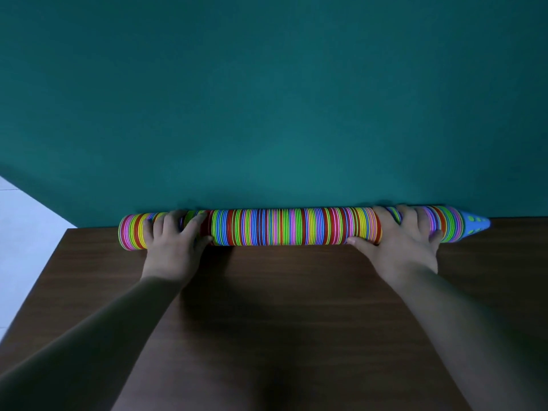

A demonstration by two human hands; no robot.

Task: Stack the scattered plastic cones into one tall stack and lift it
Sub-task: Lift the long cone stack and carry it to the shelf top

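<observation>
A long stack of many-coloured plastic cones [284, 226] lies on its side along the far edge of the brown wooden table [281, 307], against the teal wall. Its blue tip with green dots [474, 223] points right. My left hand [175, 241] grips the stack near its left end, fingers curled over the top, thumb at the front. Near the right end, my right hand [406, 238] grips it the same way. A small step in the stack shows just right of my left hand.
The teal wall [267, 99] rises directly behind the stack. The table's left edge runs diagonally at the lower left, with pale floor [23, 232] beyond it. Bare wood lies between my forearms.
</observation>
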